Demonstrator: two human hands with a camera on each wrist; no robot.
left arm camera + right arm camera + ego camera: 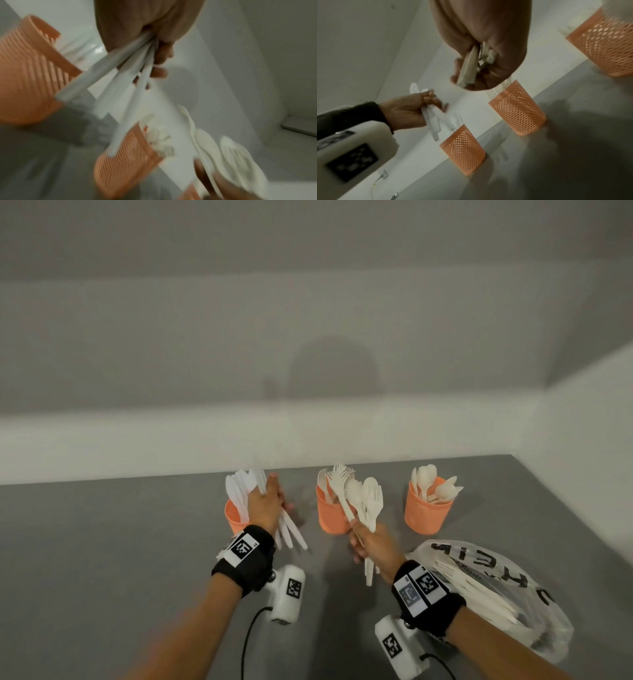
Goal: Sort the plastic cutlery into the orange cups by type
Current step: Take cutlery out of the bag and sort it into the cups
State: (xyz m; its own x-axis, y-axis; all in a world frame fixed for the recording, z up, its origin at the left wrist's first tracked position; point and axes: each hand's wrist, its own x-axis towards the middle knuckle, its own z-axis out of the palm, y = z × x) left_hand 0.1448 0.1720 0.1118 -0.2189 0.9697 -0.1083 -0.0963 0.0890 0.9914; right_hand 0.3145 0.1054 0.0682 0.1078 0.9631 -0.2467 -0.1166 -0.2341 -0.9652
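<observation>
A bunch of white knives (257, 498) was gripped in the left hand (265, 505) above the left orange cup (233, 517). Mixed forks and spoons (359, 501) were clutched in the right hand (368, 546) before the middle cup (330, 515); spoons stood in the right cup (426, 513).

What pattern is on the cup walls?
A perforated honeycomb mesh in orange, clearest on the middle cup in the right wrist view.

Three mesh cups in a row at 12 o'clock on the table (102, 542): knife cup (233, 517) left, fork cup (330, 517) centre, spoon cup (426, 513) right; cutlery bag (496, 594) at 4 o'clock, near the spoon cup.
</observation>
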